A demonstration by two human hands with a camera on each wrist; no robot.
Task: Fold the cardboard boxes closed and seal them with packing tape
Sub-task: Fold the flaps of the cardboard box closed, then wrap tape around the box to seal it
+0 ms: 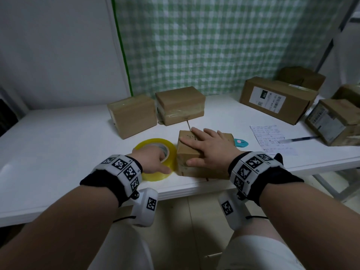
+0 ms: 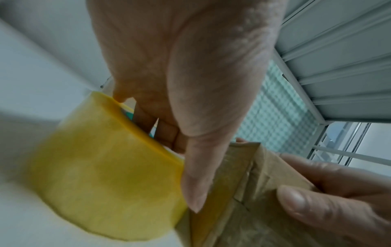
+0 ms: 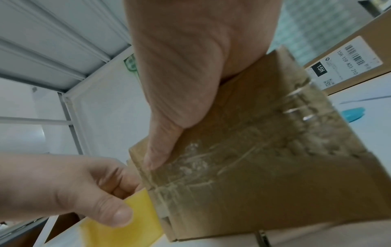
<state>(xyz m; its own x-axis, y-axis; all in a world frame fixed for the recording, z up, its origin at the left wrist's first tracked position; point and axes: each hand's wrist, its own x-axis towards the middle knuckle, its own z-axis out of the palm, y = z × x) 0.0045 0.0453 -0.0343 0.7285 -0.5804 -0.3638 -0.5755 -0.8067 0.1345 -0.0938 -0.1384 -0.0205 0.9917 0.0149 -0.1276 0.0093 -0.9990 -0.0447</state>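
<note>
A small brown cardboard box (image 1: 202, 170) stands near the front edge of the white table (image 1: 58, 152). My right hand (image 1: 210, 149) lies flat on its top with straight fingers, and the thumb presses the near face. That near face (image 3: 264, 167) carries wrinkled clear tape. A yellow tape roll (image 1: 171, 152) lies flat against the box's left side. My left hand (image 1: 157, 162) grips the roll, fingers inside the core and thumb (image 2: 196, 175) on the outer face by the box corner (image 2: 243, 208).
Two taped boxes (image 1: 134, 114) (image 1: 181, 104) stand behind. Labelled boxes (image 1: 276, 98) (image 1: 335, 121) crowd the right end. A blue cutter (image 1: 240, 142) lies right of the small box, beside a written sheet (image 1: 272, 139) and a pen (image 1: 298, 139). A green checked curtain (image 1: 214, 45) hangs behind.
</note>
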